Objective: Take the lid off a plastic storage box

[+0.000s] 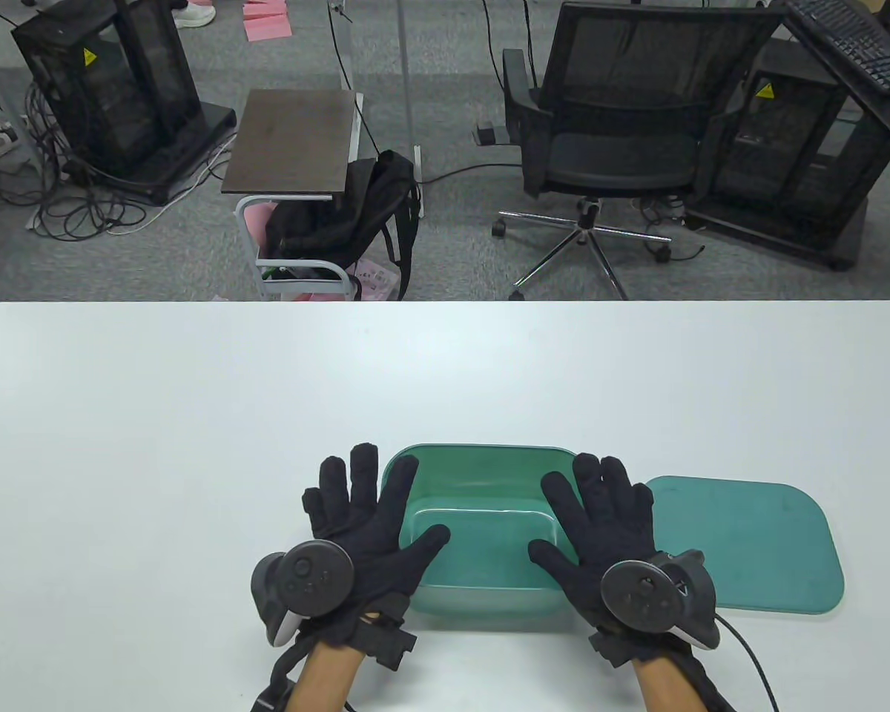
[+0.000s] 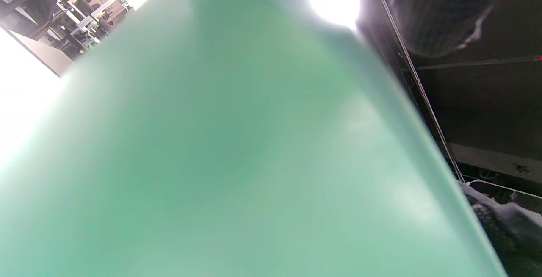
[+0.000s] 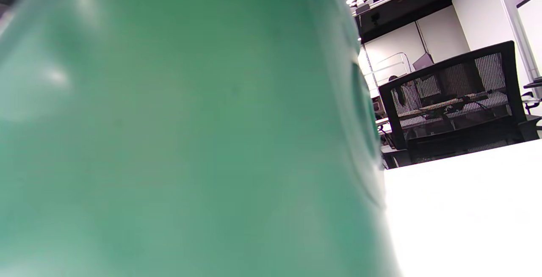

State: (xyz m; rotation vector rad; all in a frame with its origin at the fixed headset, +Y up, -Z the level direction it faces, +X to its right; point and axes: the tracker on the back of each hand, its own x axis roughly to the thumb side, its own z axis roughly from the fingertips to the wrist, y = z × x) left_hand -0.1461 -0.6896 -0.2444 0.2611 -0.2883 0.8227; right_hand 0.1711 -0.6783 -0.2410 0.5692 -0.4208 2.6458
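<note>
A green translucent plastic storage box [image 1: 482, 475] stands open near the table's front edge. Its flat green lid [image 1: 749, 545] lies on the table to the box's right, apart from it. My left hand [image 1: 371, 519] is spread flat over the box's left end, fingers splayed. My right hand [image 1: 601, 515] is spread over the box's right end, fingers splayed. Neither hand holds anything. The box wall fills the left wrist view [image 2: 220, 150] and the right wrist view [image 3: 178, 133], close and blurred.
The white table [image 1: 193, 415] runs wide to the left and behind the box. Beyond its far edge stand an office chair [image 1: 608, 133], a small side table [image 1: 293, 144] with a black backpack [image 1: 363, 215], and black racks on the floor.
</note>
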